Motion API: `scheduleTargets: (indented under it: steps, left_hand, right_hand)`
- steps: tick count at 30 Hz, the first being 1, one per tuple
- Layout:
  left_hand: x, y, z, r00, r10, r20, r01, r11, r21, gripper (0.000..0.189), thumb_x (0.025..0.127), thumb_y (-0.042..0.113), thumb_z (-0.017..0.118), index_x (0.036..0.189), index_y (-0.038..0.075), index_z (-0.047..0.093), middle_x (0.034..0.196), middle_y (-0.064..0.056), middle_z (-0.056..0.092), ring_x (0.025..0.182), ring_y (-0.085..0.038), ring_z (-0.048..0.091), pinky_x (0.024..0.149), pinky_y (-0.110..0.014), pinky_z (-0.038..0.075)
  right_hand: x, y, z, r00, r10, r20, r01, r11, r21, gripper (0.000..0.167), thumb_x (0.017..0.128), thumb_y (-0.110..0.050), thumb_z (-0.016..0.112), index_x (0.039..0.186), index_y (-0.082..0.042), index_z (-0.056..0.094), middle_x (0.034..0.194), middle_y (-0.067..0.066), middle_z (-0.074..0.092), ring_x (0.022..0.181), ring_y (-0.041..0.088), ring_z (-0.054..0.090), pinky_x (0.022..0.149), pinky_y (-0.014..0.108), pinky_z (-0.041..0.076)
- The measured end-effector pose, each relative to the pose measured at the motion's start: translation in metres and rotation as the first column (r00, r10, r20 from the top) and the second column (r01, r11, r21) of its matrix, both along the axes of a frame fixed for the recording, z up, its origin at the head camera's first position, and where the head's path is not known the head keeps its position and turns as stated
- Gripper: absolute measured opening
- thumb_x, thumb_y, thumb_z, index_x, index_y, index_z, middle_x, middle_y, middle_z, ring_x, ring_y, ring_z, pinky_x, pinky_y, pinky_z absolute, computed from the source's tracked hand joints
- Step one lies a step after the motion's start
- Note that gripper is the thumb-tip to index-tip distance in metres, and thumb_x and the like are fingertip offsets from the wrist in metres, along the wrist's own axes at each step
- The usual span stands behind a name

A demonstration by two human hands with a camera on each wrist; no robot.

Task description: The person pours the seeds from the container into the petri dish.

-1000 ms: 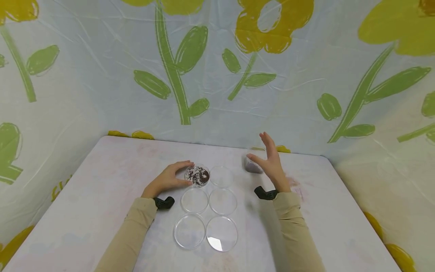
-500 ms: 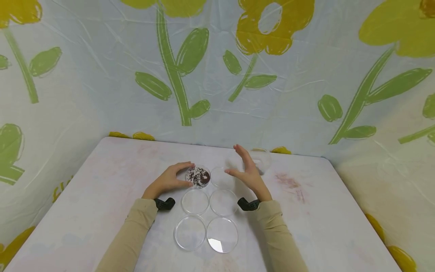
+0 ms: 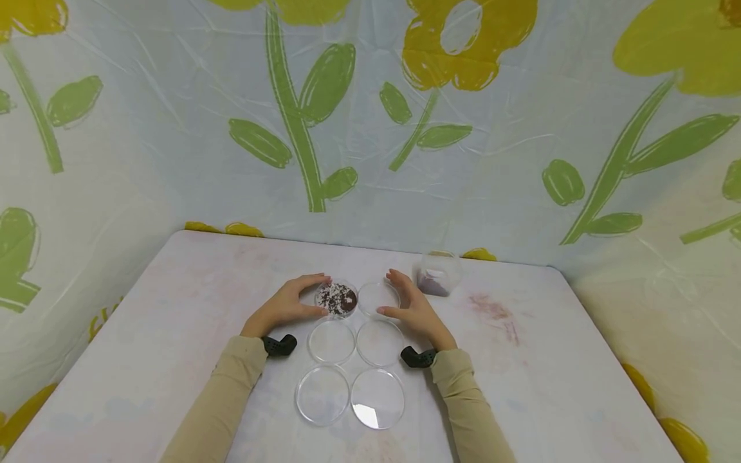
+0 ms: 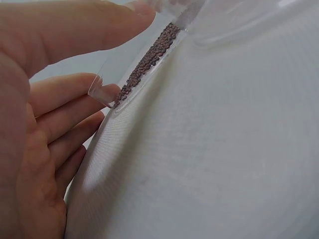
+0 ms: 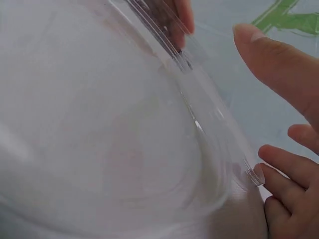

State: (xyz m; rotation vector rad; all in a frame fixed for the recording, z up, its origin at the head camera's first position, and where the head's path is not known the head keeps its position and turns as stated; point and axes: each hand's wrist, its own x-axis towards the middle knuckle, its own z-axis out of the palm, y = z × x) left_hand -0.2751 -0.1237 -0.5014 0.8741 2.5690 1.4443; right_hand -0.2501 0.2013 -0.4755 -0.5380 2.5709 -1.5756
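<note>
In the head view my left hand [image 3: 282, 307] holds a clear petri dish [image 3: 338, 299] by its sides, between thumb and fingers. Dark brown granules [image 4: 149, 57] lie in that dish; white patches show among them from above. To its right is another clear petri dish [image 3: 373, 299] with nothing visible inside. My right hand [image 3: 421, 315] curves around the right side of this second dish, fingers spread. In the right wrist view its fingertips [image 5: 266, 167] are right at the dish's edge, while the thumb [image 5: 276, 59] stands apart from the rim.
Clear round dishes stand in two rows toward me, among them a front-left dish [image 3: 323, 395] and a front-right dish [image 3: 378, 399]. Behind my right hand is a clear container [image 3: 437, 276] with greyish contents. A flower-printed curtain [image 3: 370, 193] hangs behind the table.
My right hand has come left and down from beside the clear container to the second dish, uncovering the container. My left hand stays at the dish with granules.
</note>
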Motion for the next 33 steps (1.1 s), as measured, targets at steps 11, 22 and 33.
scheduleTargets:
  steps: [11, 22, 33]
  left_hand:
    - [-0.001, -0.001, -0.001, 1.0, 0.004, 0.015, -0.004, 1.0, -0.007, 0.073, 0.079, 0.034, 0.083, 0.143, 0.014, 0.055, 0.152, -0.011, 0.044, 0.143, -0.032, 0.035, 0.118, -0.052, 0.023]
    - [-0.001, -0.002, -0.001, 1.0, 0.013, 0.018, -0.013, 1.0, 0.001, 0.074, 0.078, 0.035, 0.084, 0.142, 0.013, 0.055, 0.152, -0.01, 0.045, 0.143, -0.031, 0.035, 0.118, -0.051, 0.023]
    - [0.0, -0.002, -0.001, 1.0, 0.018, 0.005, -0.018, 1.0, -0.019, 0.074, 0.078, 0.037, 0.083, 0.143, 0.015, 0.055, 0.152, -0.008, 0.045, 0.143, -0.031, 0.036, 0.118, -0.051, 0.023]
  right_hand:
    - [0.013, -0.007, 0.019, 0.992, 0.042, -0.118, -0.036, 0.998, 0.057, 0.066, 0.084, -0.004, 0.078, 0.141, 0.006, 0.047, 0.146, 0.023, 0.048, 0.141, 0.036, 0.036, 0.119, 0.046, 0.023]
    - [0.003, 0.013, -0.003, 0.99, 0.099, -0.097, -0.091, 0.992, 0.083, 0.061, 0.09, -0.013, 0.075, 0.144, -0.004, 0.049, 0.15, 0.011, 0.047, 0.143, 0.029, 0.035, 0.118, 0.039, 0.025]
    - [-0.002, 0.035, -0.007, 0.982, 0.175, -0.069, -0.167, 0.98, 0.11, 0.074, 0.084, -0.018, 0.081, 0.149, -0.013, 0.046, 0.154, 0.004, 0.042, 0.145, 0.024, 0.031, 0.117, 0.025, 0.022]
